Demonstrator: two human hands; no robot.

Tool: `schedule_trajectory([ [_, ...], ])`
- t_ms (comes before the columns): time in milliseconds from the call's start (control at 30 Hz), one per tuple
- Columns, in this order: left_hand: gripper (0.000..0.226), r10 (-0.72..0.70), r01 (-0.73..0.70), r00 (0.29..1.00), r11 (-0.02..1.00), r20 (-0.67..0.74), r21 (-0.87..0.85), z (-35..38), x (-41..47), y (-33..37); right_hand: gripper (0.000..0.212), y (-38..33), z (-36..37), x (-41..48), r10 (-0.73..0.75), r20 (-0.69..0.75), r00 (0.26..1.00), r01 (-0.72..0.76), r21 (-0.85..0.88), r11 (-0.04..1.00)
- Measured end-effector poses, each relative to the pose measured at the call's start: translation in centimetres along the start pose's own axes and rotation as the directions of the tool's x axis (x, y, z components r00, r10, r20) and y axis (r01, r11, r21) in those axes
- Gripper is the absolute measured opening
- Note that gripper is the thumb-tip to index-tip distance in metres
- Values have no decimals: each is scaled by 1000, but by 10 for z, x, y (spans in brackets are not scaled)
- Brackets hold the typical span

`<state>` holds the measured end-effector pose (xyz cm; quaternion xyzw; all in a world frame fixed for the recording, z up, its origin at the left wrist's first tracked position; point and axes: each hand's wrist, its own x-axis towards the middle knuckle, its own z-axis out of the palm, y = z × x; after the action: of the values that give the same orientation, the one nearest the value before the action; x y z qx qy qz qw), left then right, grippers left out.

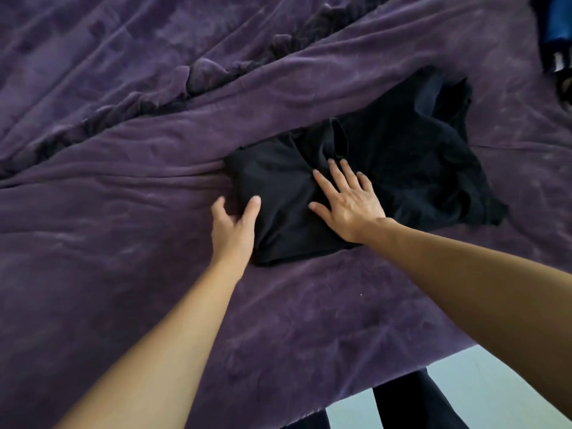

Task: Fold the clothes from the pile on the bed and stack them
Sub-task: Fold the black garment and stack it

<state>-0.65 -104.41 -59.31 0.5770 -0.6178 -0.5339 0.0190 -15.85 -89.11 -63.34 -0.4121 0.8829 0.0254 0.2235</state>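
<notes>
Black garment (356,187) lies partly folded (rumpled) on purple bed (123,212).

Head view – looks steeply down, close over bed (123,289) – single camera

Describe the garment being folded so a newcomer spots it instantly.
Find the wide purple blanket. Near its middle, the black garment lies under the flat right hand. Unlike the blue fabric at top right, it is plain black.
</notes>
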Motion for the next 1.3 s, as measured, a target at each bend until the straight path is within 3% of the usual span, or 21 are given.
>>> schedule_trajectory([
  [67,48,-86,89,996,989,26,-117,10,5,18,66,3,-13,-3,5,1,1000,-5,127,992],
  [100,38,-52,53,999,994,13,-91,12,3,27,63,7,-19,-8,29,-35,999,-21,221,975],
  [233,28,305,-308,951,945,40,113,28,-32,83,50,50,-46,-43,319,-241,917,-134,566,814],
  [333,23,466,-479,878,852,114,210,72,-74,129,42,106,-59,-69,588,-214,780,-239,767,596],
  [400,21,478,-506,862,825,166,250,113,-95,155,39,146,-68,-82,726,-135,674,-271,869,413],
  [467,20,448,-493,869,824,211,280,157,-108,175,38,182,-75,-96,792,-89,604,-264,915,304],
  [533,20,394,-476,870,830,297,292,202,-112,189,37,213,-76,-108,815,-58,576,-285,921,266],
  [600,34,300,-447,841,855,450,265,243,-110,197,39,237,-71,-119,824,-19,567,-344,903,258],
  [667,43,279,-461,820,839,499,288,266,-97,200,39,253,-67,-129,821,7,571,-403,873,273],
  [700,41,356,-529,810,787,466,318,270,-87,200,39,258,-64,-134,812,3,584,-424,854,302],
  [767,38,546,-676,737,594,398,437,269,-62,204,39,256,-62,-142,786,2,618,-441,829,345],
  [833,48,626,-733,658,406,418,547,265,-35,212,42,245,-58,-140,731,13,683,-409,835,367],
  [967,81,421,-725,665,164,617,669,278,5,221,73,209,-44,-116,556,127,821,-413,805,426],
  [1067,84,304,-674,733,202,609,711,295,10,212,78,188,-39,-96,538,168,826,-445,781,438],
  [1200,62,364,-649,750,241,552,722,295,-5,201,58,183,-31,-90,512,270,816,-478,812,334],
  [1300,54,409,-665,740,325,534,673,275,-15,197,49,183,-42,-107,492,253,833,-453,823,343],
])
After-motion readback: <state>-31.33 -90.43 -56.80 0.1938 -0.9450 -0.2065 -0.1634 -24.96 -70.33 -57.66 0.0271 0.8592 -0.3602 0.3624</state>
